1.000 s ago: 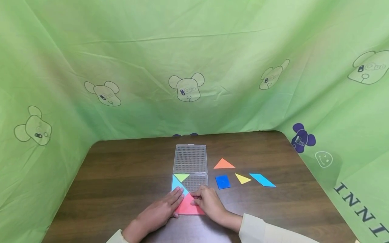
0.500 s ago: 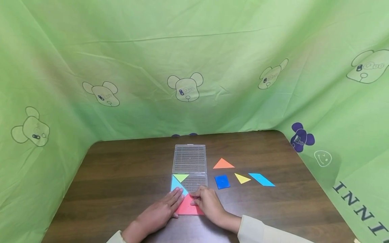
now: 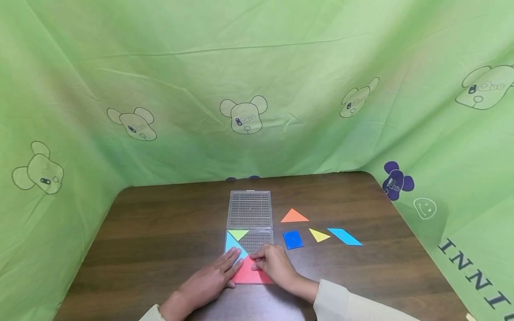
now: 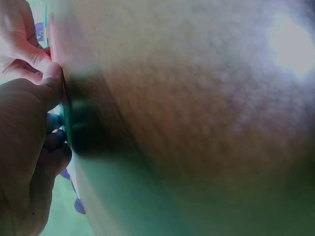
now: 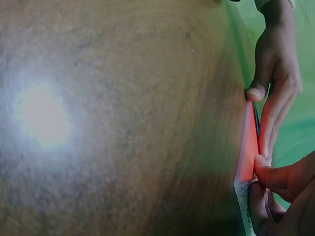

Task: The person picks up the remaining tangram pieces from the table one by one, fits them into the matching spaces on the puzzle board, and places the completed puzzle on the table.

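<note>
In the head view a hinged clear plastic case lies open flat on the table. Its near half holds a small light-green triangle, a large light-blue triangle and a large red triangle, all tangram pieces. My left hand lies with extended fingers across the light-blue and red pieces, its thumb at the case's near edge. Curled fingers of my right hand are at the red triangle's upper edge, the thumb on its face. The right wrist view shows this thumb against the red piece.
Right of the case lie an orange triangle, a dark-blue square, a yellow triangle and a blue parallelogram. They rest on a brown wooden table. A green printed cloth surrounds the back and sides.
The whole head view shifts slightly to the left. Both hands stay in nearly the same place on the pieces, and the loose pieces lie as before.
</note>
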Demonstrator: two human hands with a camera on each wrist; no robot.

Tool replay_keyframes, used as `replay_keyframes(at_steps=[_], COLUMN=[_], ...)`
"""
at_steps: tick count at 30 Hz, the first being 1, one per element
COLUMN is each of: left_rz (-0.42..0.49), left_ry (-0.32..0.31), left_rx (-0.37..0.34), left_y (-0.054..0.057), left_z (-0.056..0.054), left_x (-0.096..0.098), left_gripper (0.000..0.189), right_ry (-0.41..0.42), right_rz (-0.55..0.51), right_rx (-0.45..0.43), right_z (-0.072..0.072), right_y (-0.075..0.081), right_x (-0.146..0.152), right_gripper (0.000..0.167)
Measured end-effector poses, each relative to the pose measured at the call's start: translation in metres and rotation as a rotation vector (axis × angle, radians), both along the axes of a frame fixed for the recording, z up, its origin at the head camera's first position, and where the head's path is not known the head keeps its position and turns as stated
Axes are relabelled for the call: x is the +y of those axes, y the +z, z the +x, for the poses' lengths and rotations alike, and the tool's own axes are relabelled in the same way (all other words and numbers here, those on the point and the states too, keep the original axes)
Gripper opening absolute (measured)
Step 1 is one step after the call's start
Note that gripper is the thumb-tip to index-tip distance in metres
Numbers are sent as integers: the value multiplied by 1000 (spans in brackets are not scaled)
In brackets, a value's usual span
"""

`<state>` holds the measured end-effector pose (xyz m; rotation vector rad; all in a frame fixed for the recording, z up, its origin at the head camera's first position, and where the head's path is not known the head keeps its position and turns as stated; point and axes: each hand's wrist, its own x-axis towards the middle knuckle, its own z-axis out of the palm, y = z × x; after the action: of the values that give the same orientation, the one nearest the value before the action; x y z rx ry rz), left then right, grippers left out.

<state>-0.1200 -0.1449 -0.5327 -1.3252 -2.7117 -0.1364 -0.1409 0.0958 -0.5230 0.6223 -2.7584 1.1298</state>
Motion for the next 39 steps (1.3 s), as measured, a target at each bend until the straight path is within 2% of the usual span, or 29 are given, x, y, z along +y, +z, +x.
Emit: replay_keyframes(at_steps=[6, 15, 19, 25, 30, 35, 39], left_rz=[-26, -43, -34, -26, -24, -22, -31], left_ry=[24, 27, 33, 51, 49, 41, 38], left_rx=[-45, -23, -58, -127, -129, -125, -126], left_y=[3, 4, 4, 6, 7, 7, 7], left_z=[0, 0, 0, 1, 1, 1, 1], left_x=[1, 3, 3, 3, 3, 3, 3], left_gripper=[54, 55, 55, 55, 56, 55, 56], right_ry=[47, 201, 207, 136, 16, -92, -101], right_rz=[5, -68, -97, 1, 55, 100, 175], right_rx=[-83, -303, -307, -210, -209, -224, -159], right_z=[-4, -15, -20, -34, -47, -51, -57], right_y=[5, 8, 13, 30, 43, 47, 46], right_x=[3, 18, 30, 59, 84, 106, 132], right_gripper=[19, 21, 17, 15, 15, 16, 20])
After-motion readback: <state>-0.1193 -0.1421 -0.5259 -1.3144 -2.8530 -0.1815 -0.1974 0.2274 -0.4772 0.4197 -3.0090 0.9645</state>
